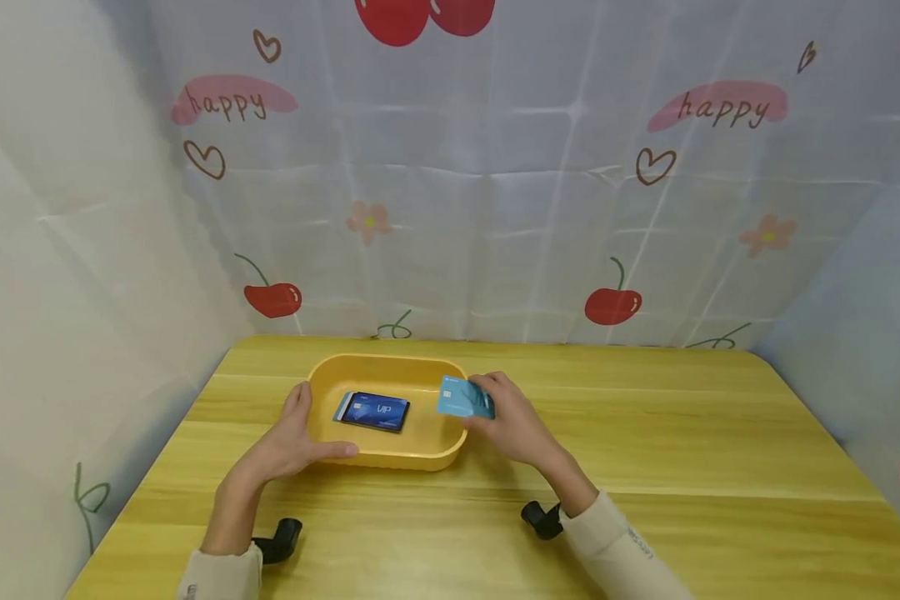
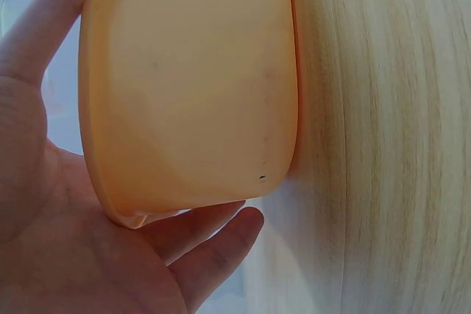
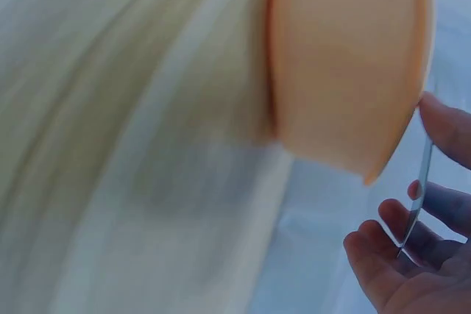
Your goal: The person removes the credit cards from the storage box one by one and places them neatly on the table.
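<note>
A yellow plastic tray [image 1: 390, 461] with rounded corners stands on the table. My left hand [image 1: 288, 442] holds its left end, thumb along the near rim and the other fingers round the outside; the left wrist view shows this hand [image 2: 81, 233] against the tray's wall [image 2: 199, 93]. Inside the tray lies a small pile of cards, a dark blue VIP card [image 1: 376, 412] on top. Over the right rim, my right hand [image 1: 513, 421] pinches a light blue card [image 1: 461, 397] between thumb and fingers. Seen edge-on, that card [image 3: 421, 193] also shows in the right wrist view.
The wood-grain table [image 1: 660, 450] extends to the right and in front of the tray. Behind it hangs a pale curtain [image 1: 487, 250] printed with cherries and hearts. Black wrist mounts [image 1: 281, 542] stick out beside both sleeves.
</note>
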`<state>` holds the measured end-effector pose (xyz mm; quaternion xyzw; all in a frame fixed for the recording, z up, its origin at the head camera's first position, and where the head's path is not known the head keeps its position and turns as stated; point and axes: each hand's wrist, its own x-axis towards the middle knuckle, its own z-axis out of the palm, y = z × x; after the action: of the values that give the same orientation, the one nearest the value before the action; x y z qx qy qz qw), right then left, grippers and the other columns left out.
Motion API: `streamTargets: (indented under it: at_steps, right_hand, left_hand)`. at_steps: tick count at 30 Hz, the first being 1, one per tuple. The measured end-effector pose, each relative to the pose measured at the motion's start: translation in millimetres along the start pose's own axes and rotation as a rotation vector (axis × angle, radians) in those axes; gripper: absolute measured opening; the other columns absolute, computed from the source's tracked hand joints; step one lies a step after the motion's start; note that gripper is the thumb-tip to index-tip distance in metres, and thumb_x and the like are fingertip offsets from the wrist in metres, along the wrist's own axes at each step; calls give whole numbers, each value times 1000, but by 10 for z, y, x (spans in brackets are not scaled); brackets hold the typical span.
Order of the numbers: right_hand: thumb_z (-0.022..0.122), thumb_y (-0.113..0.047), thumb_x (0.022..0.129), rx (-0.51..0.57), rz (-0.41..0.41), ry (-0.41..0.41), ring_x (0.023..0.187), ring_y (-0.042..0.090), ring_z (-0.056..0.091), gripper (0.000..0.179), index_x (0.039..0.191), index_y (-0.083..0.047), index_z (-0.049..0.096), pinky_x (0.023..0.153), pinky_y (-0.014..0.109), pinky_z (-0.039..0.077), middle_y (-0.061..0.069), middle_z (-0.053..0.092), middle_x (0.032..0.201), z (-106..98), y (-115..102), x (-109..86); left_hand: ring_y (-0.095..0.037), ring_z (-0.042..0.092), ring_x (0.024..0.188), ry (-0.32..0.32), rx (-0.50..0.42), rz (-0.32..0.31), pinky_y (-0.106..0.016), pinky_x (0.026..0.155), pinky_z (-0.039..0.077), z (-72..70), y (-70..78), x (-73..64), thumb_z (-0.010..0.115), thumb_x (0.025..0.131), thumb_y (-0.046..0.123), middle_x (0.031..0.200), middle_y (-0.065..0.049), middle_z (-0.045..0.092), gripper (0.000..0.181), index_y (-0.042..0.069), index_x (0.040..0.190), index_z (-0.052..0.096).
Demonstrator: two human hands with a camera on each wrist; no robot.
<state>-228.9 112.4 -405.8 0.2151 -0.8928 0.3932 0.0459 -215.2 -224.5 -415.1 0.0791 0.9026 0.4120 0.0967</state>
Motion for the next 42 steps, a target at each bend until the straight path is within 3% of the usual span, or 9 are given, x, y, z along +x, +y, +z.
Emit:
streamTargets:
  at_steps: [9, 19, 31, 42]
  right_hand:
    - [78, -11, 86, 0, 36, -10, 112, 33, 54, 58, 136, 5, 53, 94, 49, 46, 20, 54, 128, -125, 282, -154]
    - [77, -9, 86, -56, 71, -1, 114, 36, 53, 56, 135, 6, 54, 95, 52, 46, 22, 54, 128, -209, 418, -281]
    - [76, -10, 87, -63, 113, -105, 121, 43, 50, 55, 133, 10, 54, 100, 56, 41, 27, 53, 132, -365, 717, -277]
    - [80, -22, 84, -110, 118, -126, 114, 43, 45, 55, 131, 2, 60, 93, 57, 40, 25, 51, 127, -288, 828, -266]
  left_hand:
    - [-46, -1, 145, -3, -10, 6, -61, 113, 10, 1, 24, 13, 84, 75, 47, 157, -29, -15, 135, -10, 151, -13]
    - [-47, 0, 145, -4, 2, 9, -62, 113, 11, -20, 34, 33, 83, 75, 48, 158, -29, -15, 136, -10, 151, -13]
    - [-47, 0, 144, 5, -7, 14, -62, 113, 10, -3, 23, 18, 84, 75, 46, 157, -30, -15, 135, -10, 151, -13]
    - [-47, -1, 144, 2, -14, 3, -62, 113, 9, -2, 2, 7, 84, 75, 46, 157, -30, -16, 135, -10, 150, -14]
